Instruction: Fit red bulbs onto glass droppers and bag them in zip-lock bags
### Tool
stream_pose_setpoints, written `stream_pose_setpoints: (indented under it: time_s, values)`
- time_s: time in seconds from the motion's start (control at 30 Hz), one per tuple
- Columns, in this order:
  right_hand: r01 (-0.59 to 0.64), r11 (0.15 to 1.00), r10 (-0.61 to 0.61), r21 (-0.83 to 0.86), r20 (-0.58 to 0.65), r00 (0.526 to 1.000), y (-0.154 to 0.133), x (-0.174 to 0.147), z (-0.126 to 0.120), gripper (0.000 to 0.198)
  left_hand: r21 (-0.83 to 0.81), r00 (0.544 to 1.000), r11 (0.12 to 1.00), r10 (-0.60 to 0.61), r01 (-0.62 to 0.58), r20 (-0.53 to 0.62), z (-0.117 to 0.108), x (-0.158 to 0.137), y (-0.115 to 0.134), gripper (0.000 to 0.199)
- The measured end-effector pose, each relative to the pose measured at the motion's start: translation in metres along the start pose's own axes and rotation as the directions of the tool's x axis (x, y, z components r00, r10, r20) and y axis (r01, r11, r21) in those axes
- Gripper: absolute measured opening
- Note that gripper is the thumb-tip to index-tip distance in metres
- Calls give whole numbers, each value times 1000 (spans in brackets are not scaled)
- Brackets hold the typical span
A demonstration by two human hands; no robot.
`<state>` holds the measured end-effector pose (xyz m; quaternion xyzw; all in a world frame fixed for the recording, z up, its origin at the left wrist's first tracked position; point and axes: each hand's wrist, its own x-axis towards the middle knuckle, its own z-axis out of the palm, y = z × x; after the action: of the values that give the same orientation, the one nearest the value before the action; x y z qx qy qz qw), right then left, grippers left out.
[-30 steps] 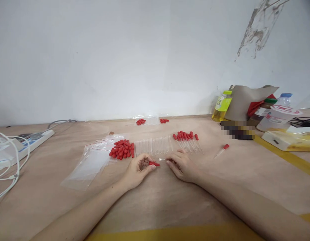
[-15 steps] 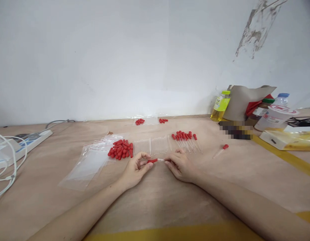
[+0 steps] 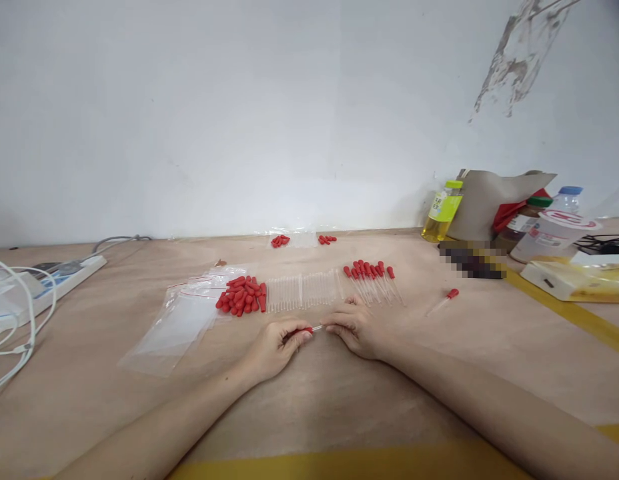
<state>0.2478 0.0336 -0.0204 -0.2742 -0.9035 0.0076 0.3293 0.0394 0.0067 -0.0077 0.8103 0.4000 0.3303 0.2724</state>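
Observation:
My left hand (image 3: 278, 347) is closed around a red rubber dropper bulb (image 3: 308, 329), mostly hidden by the fingers. Out of the bulb's open end comes a clear glass tube (image 3: 317, 328), pinched at its other side by my right hand (image 3: 353, 329). Beyond the hands lies a row of glass dropper tubes (image 3: 304, 290). To its left is a heap of red bulbs (image 3: 242, 295). Right of the row sits a group of droppers with bulbs fitted (image 3: 372, 277), and a single dropper (image 3: 445, 300) lies farther right.
Clear plastic bags (image 3: 172, 327) lie at the left, beside a power strip (image 3: 69, 287) with white cables. Small bags of red bulbs (image 3: 280, 241) rest by the wall. A yellow drink bottle (image 3: 442, 212), a plastic cup (image 3: 552, 237) and a white-and-yellow packet (image 3: 579, 280) stand at the right.
The left fingers have closed further over the bulb, hiding more of it. Both hands sit closer together, and less of the glass tube shows between them.

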Motion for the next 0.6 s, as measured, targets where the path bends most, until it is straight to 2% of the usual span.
stream_pose_setpoints:
  time_s: [0.23,0.47,0.6]
  values:
    - [20,994,-23,-106,-35,999,-9,1,-1,20,197,996,977,77,-82,38,-1,1,1,22]
    - [-8,996,9,-85,10,1000,-22,2,0,19,242,971,941,216,-235,104,0,-2,-1,19]
    - [-31,996,34,-85,34,999,-23,6,1,19,258,963,928,260,-269,70,-3,3,-6,20]
